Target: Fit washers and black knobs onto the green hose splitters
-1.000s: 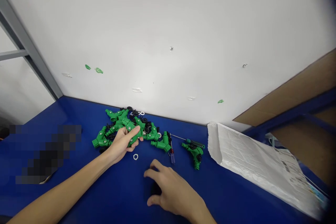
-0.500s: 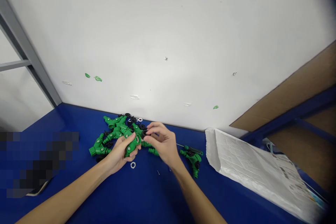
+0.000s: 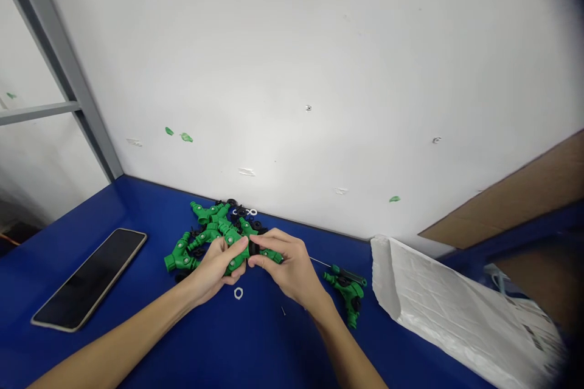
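I am clamping the green fitting (image 3: 236, 257) in my left hand (image 3: 213, 268), just near of the green pile (image 3: 207, 225), and pinching a black piece (image 3: 252, 248) onto its right end with my right hand (image 3: 288, 268), likely needing a square, steady push

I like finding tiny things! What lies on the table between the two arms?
In the head view: a small white ring near the left hand, a tiny dark bit by the right hand, otherwise bare blue table.

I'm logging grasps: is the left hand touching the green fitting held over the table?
Touching. The head view shows the left hand with its fingers and thumb closed around the green fitting.
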